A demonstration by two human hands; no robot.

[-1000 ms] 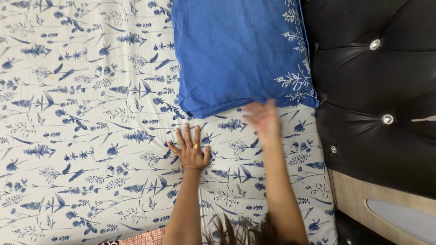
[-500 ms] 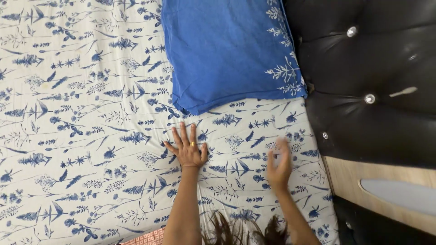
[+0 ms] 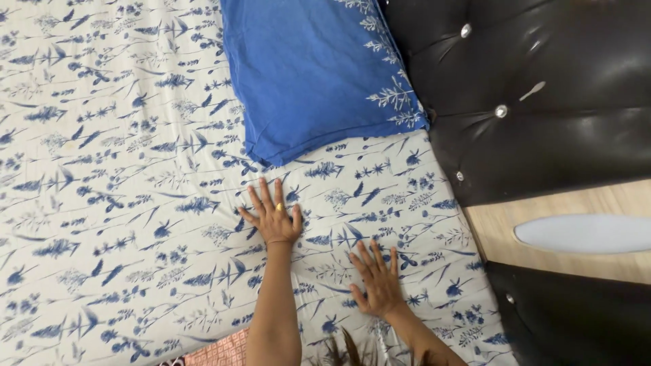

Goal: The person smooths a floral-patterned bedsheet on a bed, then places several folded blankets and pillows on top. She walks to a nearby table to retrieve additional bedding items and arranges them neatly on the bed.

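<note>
My left hand [image 3: 272,213] lies flat, fingers spread, on a white bedsheet [image 3: 115,176] printed with blue leaves, just below the corner of a blue pillow [image 3: 312,68]. A gold ring shows on one finger. My right hand [image 3: 376,281] also rests flat and open on the sheet, lower and to the right, nearer the bed's edge. Neither hand holds anything.
A black tufted headboard [image 3: 542,95] with shiny studs runs along the right side. Below it are a light wooden panel [image 3: 536,254] with a pale oval inset [image 3: 586,234] and more black padding. A patterned orange cloth [image 3: 220,352] shows at the bottom edge.
My right hand pulled back from the pillow's edge toward me and has come down flat on the sheet. The left hand stayed in place. The view has tilted.
</note>
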